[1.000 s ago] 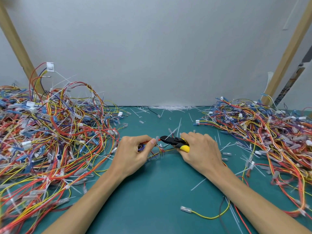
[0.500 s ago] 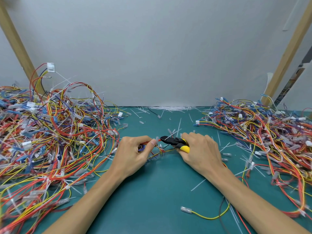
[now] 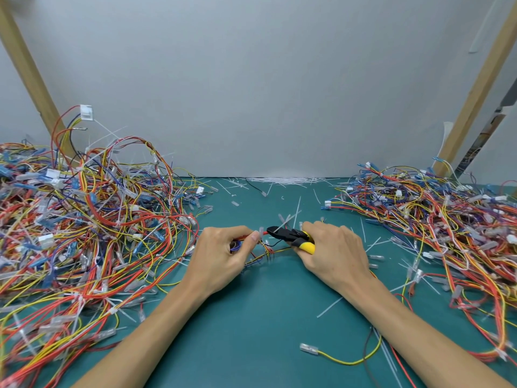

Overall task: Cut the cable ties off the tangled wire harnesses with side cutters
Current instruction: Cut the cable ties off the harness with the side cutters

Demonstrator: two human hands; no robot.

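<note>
My left hand (image 3: 221,259) pinches a small wire harness (image 3: 265,252) of red, yellow, blue and black wires at the middle of the green mat. My right hand (image 3: 335,256) grips the side cutters (image 3: 291,236), black jaws with yellow-and-black handles. The jaws point left and sit just right of my left thumb, at a white cable tie (image 3: 282,223) that sticks up from the harness. Whether the jaws are closed on the tie is unclear.
A large tangled heap of harnesses (image 3: 84,233) fills the left side. Another heap (image 3: 436,233) lies at the right. Cut white tie pieces (image 3: 282,180) litter the mat's far edge and middle. A loose yellow wire (image 3: 341,358) lies near my right forearm. Wooden posts lean against the grey wall.
Almost nothing has shifted; both hands stay in place with the cutter jaws at the harness by my left thumb.
</note>
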